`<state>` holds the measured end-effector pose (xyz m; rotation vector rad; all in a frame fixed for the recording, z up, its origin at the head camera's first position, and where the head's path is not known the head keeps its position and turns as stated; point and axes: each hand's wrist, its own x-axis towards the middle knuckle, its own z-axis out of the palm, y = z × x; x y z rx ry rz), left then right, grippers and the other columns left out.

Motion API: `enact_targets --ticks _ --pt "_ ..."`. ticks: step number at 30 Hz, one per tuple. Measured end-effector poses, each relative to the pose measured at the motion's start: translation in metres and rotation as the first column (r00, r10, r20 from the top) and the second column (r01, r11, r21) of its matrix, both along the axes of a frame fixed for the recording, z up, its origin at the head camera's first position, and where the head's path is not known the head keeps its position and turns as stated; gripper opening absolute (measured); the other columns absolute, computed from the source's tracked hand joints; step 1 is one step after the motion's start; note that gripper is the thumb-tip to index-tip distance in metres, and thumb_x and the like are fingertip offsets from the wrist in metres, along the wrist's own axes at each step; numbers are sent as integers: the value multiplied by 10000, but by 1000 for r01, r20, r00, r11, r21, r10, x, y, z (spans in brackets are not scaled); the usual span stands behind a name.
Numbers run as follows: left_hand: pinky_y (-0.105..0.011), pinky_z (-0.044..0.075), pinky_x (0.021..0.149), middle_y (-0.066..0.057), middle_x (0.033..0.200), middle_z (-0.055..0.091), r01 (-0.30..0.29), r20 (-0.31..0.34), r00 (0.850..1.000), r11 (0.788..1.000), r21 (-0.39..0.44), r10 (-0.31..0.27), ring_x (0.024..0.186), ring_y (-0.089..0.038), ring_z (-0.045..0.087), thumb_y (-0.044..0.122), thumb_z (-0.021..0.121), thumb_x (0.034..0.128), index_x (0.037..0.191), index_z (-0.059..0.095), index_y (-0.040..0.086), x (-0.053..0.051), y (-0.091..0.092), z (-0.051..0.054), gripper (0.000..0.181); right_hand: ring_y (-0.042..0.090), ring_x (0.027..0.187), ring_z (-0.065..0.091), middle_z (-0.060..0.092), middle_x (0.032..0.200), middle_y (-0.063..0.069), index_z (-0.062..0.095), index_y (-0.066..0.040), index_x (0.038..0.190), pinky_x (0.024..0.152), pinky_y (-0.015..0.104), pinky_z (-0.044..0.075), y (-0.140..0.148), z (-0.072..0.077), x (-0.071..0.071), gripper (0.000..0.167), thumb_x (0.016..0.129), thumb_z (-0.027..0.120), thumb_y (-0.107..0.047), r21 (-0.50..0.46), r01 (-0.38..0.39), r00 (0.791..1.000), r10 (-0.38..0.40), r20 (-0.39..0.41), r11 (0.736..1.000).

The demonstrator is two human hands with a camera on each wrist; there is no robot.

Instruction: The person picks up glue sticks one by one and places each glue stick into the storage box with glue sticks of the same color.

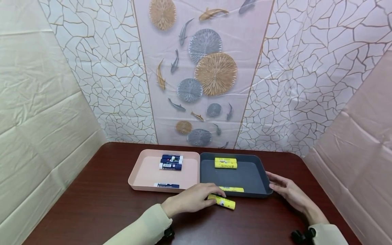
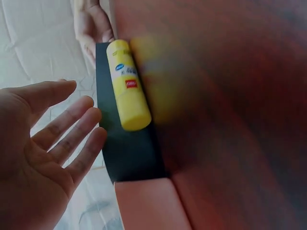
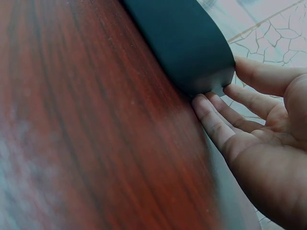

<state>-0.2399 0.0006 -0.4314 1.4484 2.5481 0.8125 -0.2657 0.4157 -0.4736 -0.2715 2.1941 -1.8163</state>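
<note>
A yellow glue stick point(image 1: 226, 202) is just in front of the dark grey tray point(image 1: 254, 175), slightly slanted. Beside it is my left hand point(image 1: 196, 199); the left wrist view shows this hand point(image 2: 53, 139) with fingers spread and apart from the glue stick point(image 2: 128, 86). At the tray's right front corner, my right hand point(image 1: 289, 192) touches the outer wall with its fingertips; in the right wrist view its fingers point(image 3: 216, 122) meet the lower edge. Inside the grey tray lie yellow glue sticks point(image 1: 225, 163) at the back and another point(image 1: 232, 189) along the front wall.
A pink tray point(image 1: 141, 173) adjoins the grey one on the left. It holds several dark blue glue sticks point(image 1: 170, 162) toward the back and one more point(image 1: 166, 185) by its front wall. Both trays stand on a dark red-brown table point(image 1: 101, 204), with patterned cloth point(image 1: 196, 78) behind it.
</note>
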Motion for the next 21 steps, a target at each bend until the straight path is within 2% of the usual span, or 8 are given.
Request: enact_targets --ticks 4,7,11,16,21 --pt "-242 479 1022 84 1328 639 19 -2 1000 999 -49 -19 1199 -21 585 163 606 1069 1387 642 243 3 4 -5 329 11 1263 571 225 1663 287 231 -15 1645 990 228 507 0 1 1 673 1083 572 -162 4 1 1000 -1 14 1000" --pt "-271 468 1057 89 1391 610 28 20 999 997 -72 -27 1270 -33 556 161 605 1070 1407 630 253 4 6 -8 351 11 1259 573 220 1666 283 227 -21 1648 989 231 509 0 0 1 683 1081 578 -170 5 5 1000 -5 24 1000" --pt "-308 445 1104 71 1471 571 34 16 999 992 -119 -33 1362 -79 516 167 617 1064 1444 607 255 4 10 -9 389 11 1255 576 224 1665 281 231 -22 1647 986 233 511 0 0 1 684 1079 582 -169 7 12 1000 -12 24 1000" --pt "-309 437 1113 72 1466 580 23 -9 1000 987 -157 -25 1365 -83 515 174 626 1059 1460 601 254 4 11 -11 409 15 1258 575 228 1663 285 236 -17 1645 985 232 512 -1 1 1 680 1078 582 -165 8 9 1000 -9 18 1000" --pt "-281 440 1095 101 1386 622 34 -76 996 989 -141 -45 1314 -57 539 145 632 1052 1428 632 247 2 14 -12 390 11 1259 574 226 1662 288 240 -14 1643 983 232 513 -1 2 1 676 1078 581 -158 2 6 1000 -6 14 1000"
